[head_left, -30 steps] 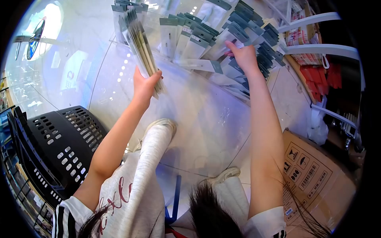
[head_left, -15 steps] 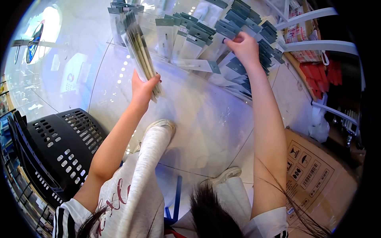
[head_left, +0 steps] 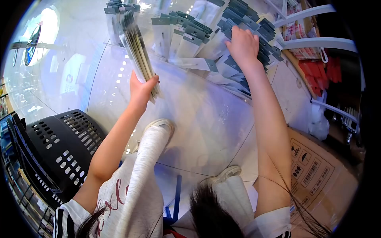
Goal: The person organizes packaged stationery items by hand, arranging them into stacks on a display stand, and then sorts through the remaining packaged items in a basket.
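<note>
My left hand (head_left: 142, 89) is closed round the lower end of a bundle of slim clear packets (head_left: 139, 49). The bundle points up and away, with dark tops and pale contents I cannot make out. Over on the right, my right hand (head_left: 244, 45) rests on a heap of similar packets (head_left: 190, 41) with dark grey-green header cards. Its thumb stands apart from the bent fingers, whose tips are partly hidden. Beside the held bundle, a smaller group of packets (head_left: 112, 23) lies at the far left of the heap.
A black perforated basket (head_left: 75, 127) stands at left. A printed cardboard box (head_left: 313, 166) is at lower right. White rack bars (head_left: 321, 44) and red packages (head_left: 313, 75) are at the right. Clear plastic sheeting (head_left: 190, 111) covers the tiled floor before my shoes.
My right hand has shifted slightly and turned over the packets, from a pinch at their edge to fingers spread across their tops. My left hand still holds its bundle, nearly unmoved.
</note>
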Motion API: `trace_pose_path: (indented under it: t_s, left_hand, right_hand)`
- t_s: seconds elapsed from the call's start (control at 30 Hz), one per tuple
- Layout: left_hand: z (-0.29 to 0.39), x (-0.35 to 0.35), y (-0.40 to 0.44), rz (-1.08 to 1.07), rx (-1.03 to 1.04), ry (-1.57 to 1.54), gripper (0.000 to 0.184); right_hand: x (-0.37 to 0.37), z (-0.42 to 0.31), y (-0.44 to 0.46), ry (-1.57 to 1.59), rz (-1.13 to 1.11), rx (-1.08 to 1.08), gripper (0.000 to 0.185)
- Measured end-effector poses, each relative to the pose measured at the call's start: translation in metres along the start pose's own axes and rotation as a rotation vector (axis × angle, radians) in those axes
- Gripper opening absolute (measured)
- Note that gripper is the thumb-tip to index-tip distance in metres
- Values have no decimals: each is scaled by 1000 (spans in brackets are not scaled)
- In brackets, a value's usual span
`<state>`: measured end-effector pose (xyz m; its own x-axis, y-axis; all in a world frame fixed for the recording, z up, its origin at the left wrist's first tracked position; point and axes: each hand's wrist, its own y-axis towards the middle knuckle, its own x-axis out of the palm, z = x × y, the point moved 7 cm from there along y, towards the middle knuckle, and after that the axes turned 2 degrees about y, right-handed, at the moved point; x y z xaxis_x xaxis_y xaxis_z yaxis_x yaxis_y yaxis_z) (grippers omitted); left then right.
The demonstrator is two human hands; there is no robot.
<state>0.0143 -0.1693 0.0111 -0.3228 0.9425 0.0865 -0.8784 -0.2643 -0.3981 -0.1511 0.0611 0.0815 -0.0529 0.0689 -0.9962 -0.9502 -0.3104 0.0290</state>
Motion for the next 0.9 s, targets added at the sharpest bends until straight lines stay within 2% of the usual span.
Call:
trace_pose_path:
  t_s: [0.03, 0.1, 0.2, 0.3, 0.4, 0.5, 0.57, 0.63, 0.7, 0.77, 0.8, 0.83, 0.87, 0.9]
  left_hand:
    - [-1, -1, 1, 8, 8, -10, 38]
    - [-3, 0, 2, -2, 9, -17, 38]
    - [-1, 3, 1, -5, 13, -8, 39]
    - [-2, 4, 0, -17, 15, 0, 39]
    - [-1, 6, -3, -12, 16, 3, 39]
    - [1, 8, -2, -35, -5, -12, 43]
    - [0, 8, -3, -49, 15, -14, 51]
    - [0, 10, -3, -61, 87, 8, 63]
    - [3, 15, -4, -105, 112, -5, 65]
    - [13, 27, -15, -158, 186, 102, 68]
    - [16, 33, -21, -177, 289, 318, 70]
    - [14, 43, -29, -274, 308, 301, 70]
    - [12, 54, -38, -369, 326, 285, 70]
    - [11, 64, -47, -462, 340, 267, 70]
  right_hand:
    - [2, -3, 0, -13, -15, -47, 28]
    - [9, -10, 0, -41, -45, -139, 29]
    - [26, -23, 6, -44, -180, -95, 31]
    - [41, -18, 10, -75, -135, 24, 32]
    - [48, -16, 18, -48, -394, 15, 32]
    - [-6, -18, 19, 29, -117, 66, 35]
    - [-57, -21, 0, 239, 431, 65, 38]
    - [-79, -38, -30, 739, 482, 39, 41]
    - [-60, -77, -56, 1338, 198, 60, 50]
    - [-44, -111, -78, 1418, 111, 58, 64]
    - [-44, -119, -79, 1536, 77, 20, 68]
    - [-44, -125, -79, 1654, 43, -23, 71]
    - [-44, -123, -80, 1834, 29, 76, 68]
    - [-45, -114, -84, 1878, 45, 156, 66]
